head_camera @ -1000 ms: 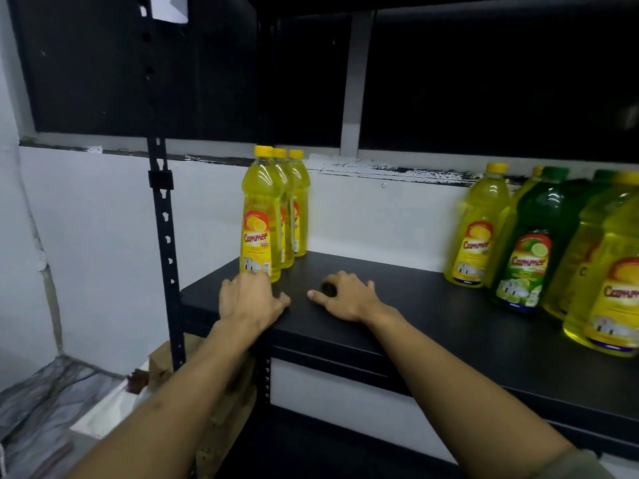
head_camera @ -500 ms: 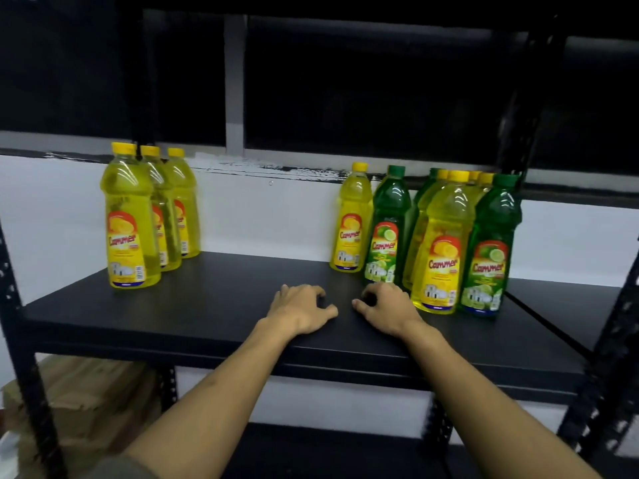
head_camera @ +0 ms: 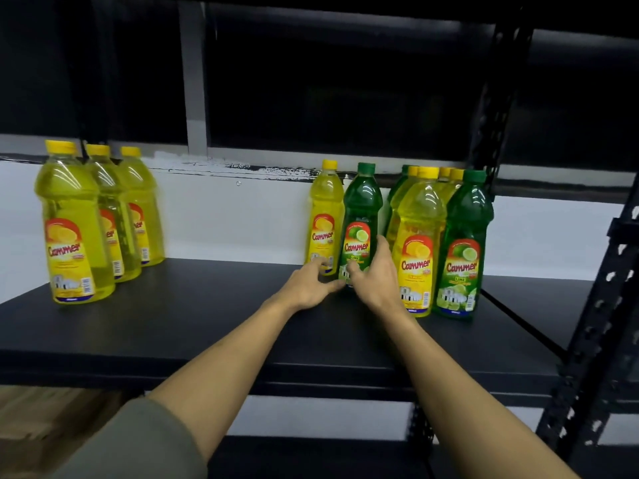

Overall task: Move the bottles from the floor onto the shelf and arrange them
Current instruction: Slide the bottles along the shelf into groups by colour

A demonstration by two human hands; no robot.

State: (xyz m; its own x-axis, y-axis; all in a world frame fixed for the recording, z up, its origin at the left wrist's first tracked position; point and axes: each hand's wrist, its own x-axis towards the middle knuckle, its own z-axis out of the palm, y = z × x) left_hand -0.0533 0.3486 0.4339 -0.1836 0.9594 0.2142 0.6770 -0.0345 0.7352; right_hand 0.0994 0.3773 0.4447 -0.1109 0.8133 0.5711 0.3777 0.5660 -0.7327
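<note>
So on the far left of the shelf [head_camera: 193, 326] three yellow bottles [head_camera: 74, 233] stand in a tidy file running from near to far, labels forward, which I take to be the sorted lemon row. The middle of the shelf is bare. My left hand [head_camera: 307, 285] reaches across that gap, its fingers [head_camera: 320, 266] loosely spread and holding nothing, tips just at the foot of a lone yellow bottle [head_camera: 325, 216] standing far back near the wall; whether they touch it I cannot tell through the blur. Just right of it, my right hand [head_camera: 375, 274] curls around the lower body of the green lime bottle [head_camera: 361, 216], thumb across the front label and the other digits wrapped along its right side, a grasp low down so that I can slide or lift it upright, I judge. Further right the remaining bottles are bunched together, a near yellow one [head_camera: 420, 243] and a near green one [head_camera: 465, 243] side by side in front, with more yellow and green caps crowded behind them, colours still mixed and waiting to be sorted.
</note>
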